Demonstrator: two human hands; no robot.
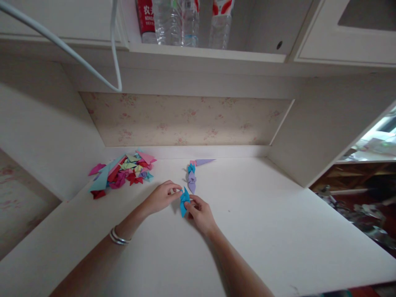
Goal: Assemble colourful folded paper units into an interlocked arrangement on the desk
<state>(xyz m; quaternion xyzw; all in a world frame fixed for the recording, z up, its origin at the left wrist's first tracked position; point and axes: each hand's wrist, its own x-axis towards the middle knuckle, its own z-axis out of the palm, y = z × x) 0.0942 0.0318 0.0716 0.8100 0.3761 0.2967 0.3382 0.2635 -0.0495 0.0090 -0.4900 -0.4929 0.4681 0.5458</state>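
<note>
Just this side of the purple fold, the left hand and right hand both pinch the blue fold, which an uneven tug could crease or tear.

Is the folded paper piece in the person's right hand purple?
No, the folded paper piece in the right hand is bright blue; a purple piece lies beyond it.

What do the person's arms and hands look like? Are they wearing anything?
The left hand and right hand wear no gloves, and no sleeves show. Shiny silver bangles, seemingly two bands, circle the left wrist. The right wrist has none.
</note>
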